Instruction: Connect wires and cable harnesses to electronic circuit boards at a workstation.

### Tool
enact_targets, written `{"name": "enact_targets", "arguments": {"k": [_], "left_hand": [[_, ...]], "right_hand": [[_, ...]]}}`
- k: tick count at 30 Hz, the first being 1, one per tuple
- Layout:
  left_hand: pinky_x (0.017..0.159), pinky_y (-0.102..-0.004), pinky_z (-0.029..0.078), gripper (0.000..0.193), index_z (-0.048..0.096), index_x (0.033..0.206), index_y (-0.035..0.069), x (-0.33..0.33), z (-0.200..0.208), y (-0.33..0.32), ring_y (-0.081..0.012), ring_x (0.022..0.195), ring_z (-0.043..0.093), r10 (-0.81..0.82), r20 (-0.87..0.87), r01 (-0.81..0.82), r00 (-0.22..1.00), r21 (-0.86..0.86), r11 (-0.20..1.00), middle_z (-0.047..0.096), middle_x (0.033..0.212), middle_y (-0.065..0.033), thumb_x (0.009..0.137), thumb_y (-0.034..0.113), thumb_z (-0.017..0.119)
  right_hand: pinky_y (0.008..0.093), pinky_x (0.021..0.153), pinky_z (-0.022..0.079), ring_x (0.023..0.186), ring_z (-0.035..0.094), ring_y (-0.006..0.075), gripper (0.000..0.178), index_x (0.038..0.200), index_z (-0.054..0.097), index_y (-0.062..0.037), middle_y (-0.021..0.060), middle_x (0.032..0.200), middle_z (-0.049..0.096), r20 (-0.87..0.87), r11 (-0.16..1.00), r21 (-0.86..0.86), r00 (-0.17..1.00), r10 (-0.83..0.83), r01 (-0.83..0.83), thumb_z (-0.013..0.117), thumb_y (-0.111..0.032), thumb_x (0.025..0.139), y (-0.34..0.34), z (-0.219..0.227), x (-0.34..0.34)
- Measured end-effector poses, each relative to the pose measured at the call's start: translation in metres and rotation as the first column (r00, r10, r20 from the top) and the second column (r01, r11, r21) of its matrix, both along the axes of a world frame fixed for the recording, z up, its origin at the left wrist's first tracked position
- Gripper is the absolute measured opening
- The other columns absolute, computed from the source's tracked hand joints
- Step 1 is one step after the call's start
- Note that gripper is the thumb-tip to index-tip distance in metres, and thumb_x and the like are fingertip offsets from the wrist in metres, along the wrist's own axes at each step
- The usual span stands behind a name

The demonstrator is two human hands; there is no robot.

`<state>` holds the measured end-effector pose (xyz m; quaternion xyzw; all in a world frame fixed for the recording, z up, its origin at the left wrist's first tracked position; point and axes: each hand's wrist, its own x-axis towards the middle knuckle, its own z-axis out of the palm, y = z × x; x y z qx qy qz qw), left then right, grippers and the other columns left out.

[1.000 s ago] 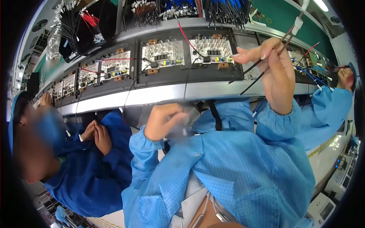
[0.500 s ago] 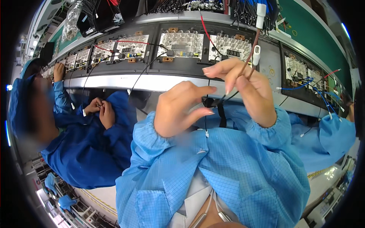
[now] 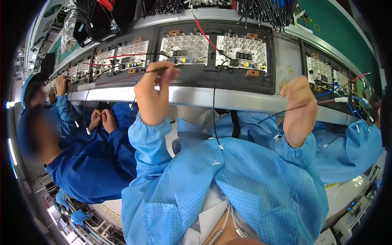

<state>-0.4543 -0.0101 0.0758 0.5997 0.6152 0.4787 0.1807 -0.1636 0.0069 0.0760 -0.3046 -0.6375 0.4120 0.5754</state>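
Observation:
My left hand (image 3: 152, 96) is raised at the bench edge, its fingers pinching a dark wire (image 3: 122, 76) that trails left, smeared by motion. Farther right, my right hand (image 3: 301, 110) is curled around a brownish wire (image 3: 272, 114), which sticks out on both sides and has a white connector (image 3: 341, 99) at its right end. Beyond my hands lie two circuit boards: one with a dark digit display (image 3: 180, 53), the other with a similar display (image 3: 243, 56). From the latter, a black wire (image 3: 214, 108) hangs over the bench edge toward my smock.
A red wire (image 3: 203, 30) runs up from the right-hand board. Bundles of black wires (image 3: 265, 12) lie at the back. A co-worker in dark blue (image 3: 94, 163) sits at my left; a light blue sleeve (image 3: 353, 145) is at my right, near blue wires (image 3: 332, 94).
My hands have moved apart, left hand leftward and right hand rightward and lower. The wire in my right hand has swung from upright to nearly level. A dark wire now shows in my left hand.

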Motion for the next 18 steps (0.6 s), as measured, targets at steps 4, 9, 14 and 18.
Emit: {"name": "enact_targets", "arguments": {"k": [4,9,14,18], "left_hand": [[0.064,-0.025,0.053,0.01,0.063,0.098,-0.002,-0.011,-0.017,0.016,-0.0141,0.072,0.068,0.034,-0.056,-0.036,0.998,-0.029,0.999,0.069,0.08,-0.0109,0.092,0.001,0.056],[0.058,-0.0264,0.051,0.009,0.065,0.096,0.002,-0.014,-0.028,0.029,-0.0175,0.064,0.068,0.061,-0.208,-0.077,0.976,-0.07,0.995,0.067,0.072,-0.011,0.088,0.004,0.06],[0.057,-0.0295,0.051,0.01,0.065,0.096,0.003,-0.018,-0.035,0.033,-0.0207,0.064,0.068,0.069,-0.28,-0.106,0.958,-0.118,0.987,0.066,0.071,-0.0128,0.089,0.005,0.058],[0.057,-0.0296,0.05,0.011,0.065,0.095,0.003,-0.018,-0.033,0.036,-0.0197,0.062,0.066,0.065,-0.284,-0.102,0.957,-0.116,0.988,0.066,0.071,-0.0119,0.09,0.004,0.055]], "right_hand": [[0.0314,0.06,0.036,0.06,0.041,0.0202,0.061,0.062,0.047,-0.0065,0.0054,0.059,0.04,-0.124,0.924,-0.286,0.966,0.228,-0.255,0.026,-0.049,0.101,-0.015,-0.017,0.007],[0.0303,0.053,0.033,0.058,0.041,0.0189,0.065,0.058,0.046,-0.0058,0.0054,0.057,0.041,-0.138,0.911,-0.276,0.951,0.278,-0.306,0.022,-0.046,0.102,-0.029,-0.041,-0.007],[0.0282,0.045,0.026,0.048,0.035,0.0144,0.064,0.059,0.047,-0.0046,0.0043,0.051,0.039,-0.164,0.889,-0.307,0.939,0.303,-0.34,0.026,-0.047,0.102,-0.031,-0.06,-0.004],[0.0272,0.043,0.026,0.047,0.038,0.0133,0.062,0.062,0.053,-0.001,0.006,0.054,0.046,-0.228,0.96,-0.223,0.967,0.118,-0.17,0.037,-0.047,0.1,-0.025,-0.061,0.004]]}}
